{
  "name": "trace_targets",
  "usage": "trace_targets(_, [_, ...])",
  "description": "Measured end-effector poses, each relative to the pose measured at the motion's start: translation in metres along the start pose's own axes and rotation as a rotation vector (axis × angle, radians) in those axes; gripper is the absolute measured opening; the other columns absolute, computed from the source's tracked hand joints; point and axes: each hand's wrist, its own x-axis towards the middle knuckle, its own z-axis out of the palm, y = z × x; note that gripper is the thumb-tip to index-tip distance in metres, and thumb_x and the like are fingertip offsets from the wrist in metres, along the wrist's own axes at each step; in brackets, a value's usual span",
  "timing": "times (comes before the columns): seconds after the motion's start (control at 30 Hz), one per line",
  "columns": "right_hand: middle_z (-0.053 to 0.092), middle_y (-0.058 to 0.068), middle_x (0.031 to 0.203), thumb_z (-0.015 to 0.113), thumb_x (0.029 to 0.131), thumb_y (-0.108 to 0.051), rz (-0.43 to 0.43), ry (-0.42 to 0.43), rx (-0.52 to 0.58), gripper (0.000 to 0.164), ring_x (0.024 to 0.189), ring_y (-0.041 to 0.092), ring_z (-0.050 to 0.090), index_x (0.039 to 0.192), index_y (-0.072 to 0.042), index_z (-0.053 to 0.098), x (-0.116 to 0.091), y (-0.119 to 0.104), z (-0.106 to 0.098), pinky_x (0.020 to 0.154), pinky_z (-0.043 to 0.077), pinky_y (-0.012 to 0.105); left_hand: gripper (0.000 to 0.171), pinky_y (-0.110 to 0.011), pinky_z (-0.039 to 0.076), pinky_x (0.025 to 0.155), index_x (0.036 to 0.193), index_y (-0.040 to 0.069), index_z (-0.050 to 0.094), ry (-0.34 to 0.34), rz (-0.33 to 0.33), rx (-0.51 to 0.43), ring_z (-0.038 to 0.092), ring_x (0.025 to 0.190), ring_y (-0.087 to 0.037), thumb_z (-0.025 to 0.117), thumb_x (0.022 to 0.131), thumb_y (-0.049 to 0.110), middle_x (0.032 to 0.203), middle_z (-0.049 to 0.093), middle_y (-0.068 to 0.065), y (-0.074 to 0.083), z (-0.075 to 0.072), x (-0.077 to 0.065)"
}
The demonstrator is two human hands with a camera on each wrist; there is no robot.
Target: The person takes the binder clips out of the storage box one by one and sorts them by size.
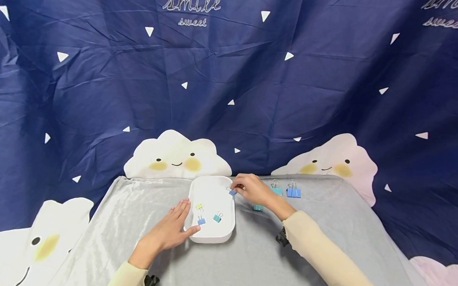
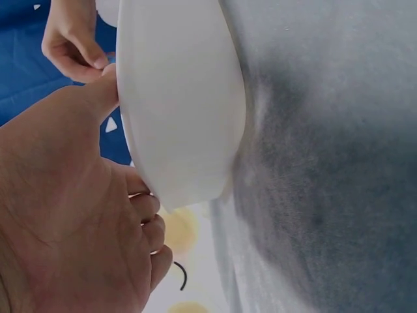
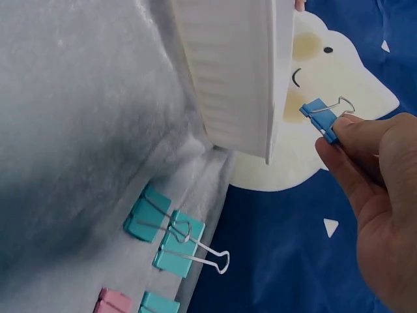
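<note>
Between thumb and fingers my right hand (image 1: 251, 189) pinches a small blue binder clip (image 3: 319, 117), over the far right corner of a white plastic box (image 1: 211, 192). My left hand (image 1: 171, 226) rests against the box's left side, fingers mostly straight, with the thumb and fingertips at its edge. On the box lie a yellow binder clip (image 1: 199, 206), a second blue binder clip (image 1: 201, 220) and a teal binder clip (image 1: 217, 217). The left wrist view shows the box's side but hides what lies on it.
Right of the box, teal binder clips (image 3: 148, 214) and a larger blue binder clip (image 1: 294, 192) lie on the grey cloth (image 1: 254, 263). A pink binder clip (image 3: 112, 301) shows in the right wrist view. Behind hangs a dark blue curtain (image 1: 232, 66) with cloud prints.
</note>
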Motion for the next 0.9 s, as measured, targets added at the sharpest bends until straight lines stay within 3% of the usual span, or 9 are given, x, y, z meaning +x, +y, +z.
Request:
trace_targets(0.7, [0.078, 0.006, 0.097, 0.078, 0.091, 0.005, 0.073, 0.17, 0.059, 0.011, 0.086, 0.02, 0.076, 0.097, -0.004, 0.079, -0.045, 0.027, -0.033, 0.08, 0.067, 0.034, 0.098, -0.055, 0.018, 0.137, 0.168, -0.001, 0.021, 0.031, 0.017, -0.011, 0.015, 0.167, -0.037, 0.05, 0.104, 0.068, 0.179, 0.015, -0.018, -0.006, 0.006, -0.001])
trace_targets(0.9, [0.077, 0.006, 0.097, 0.076, 0.091, 0.008, 0.142, 0.18, 0.094, 0.012, 0.088, 0.021, 0.077, 0.096, -0.004, 0.078, -0.062, 0.036, -0.044, 0.08, 0.067, 0.033, 0.098, -0.055, 0.019, 0.136, 0.168, -0.001, 0.022, 0.034, 0.019, -0.017, 0.015, 0.167, -0.037, 0.05, 0.104, 0.068, 0.179, 0.016, -0.017, -0.006, 0.006, -0.001])
